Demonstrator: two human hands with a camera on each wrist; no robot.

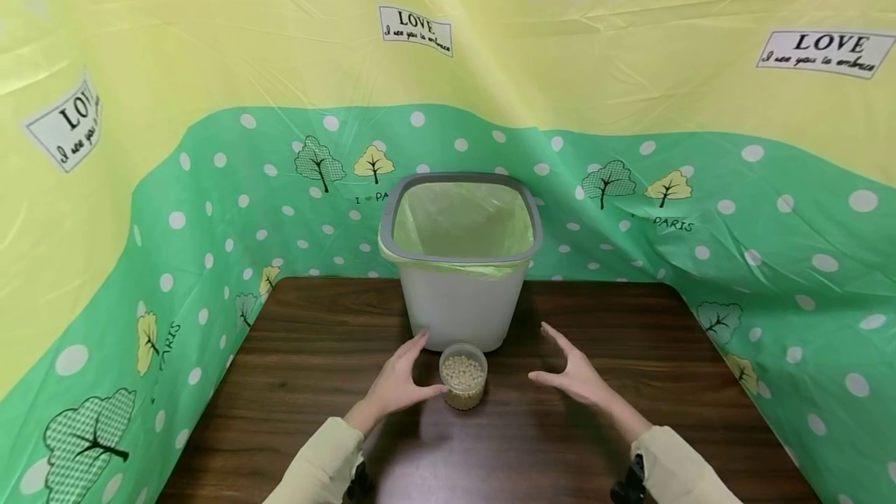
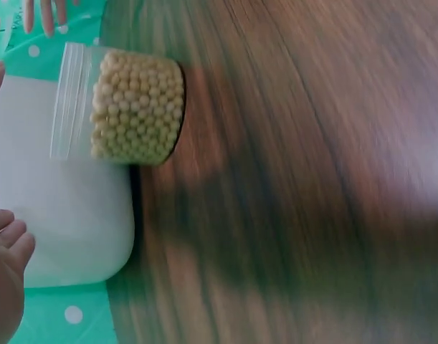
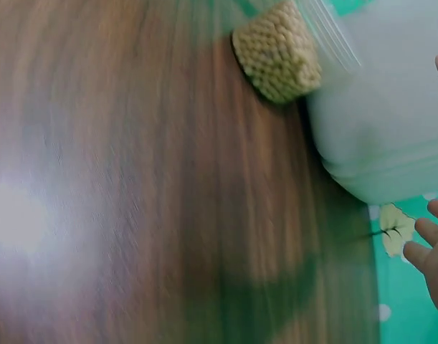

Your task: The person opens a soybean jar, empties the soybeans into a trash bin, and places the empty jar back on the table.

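On the table (image 1: 294, 348), hands flank bean cup (image 1: 463, 376).

Dark wood table (image 1: 315, 333) — yellow-green polka-dot cloth backdrop (image 1: 210, 201) with trees, "LOVE" labels.

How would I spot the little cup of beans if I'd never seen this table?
Find the white bin with the grey rim on the dark wooden table. Directly before it stands the clear cup, between the person's hands. It is small, see-through, and holds pale round beans.
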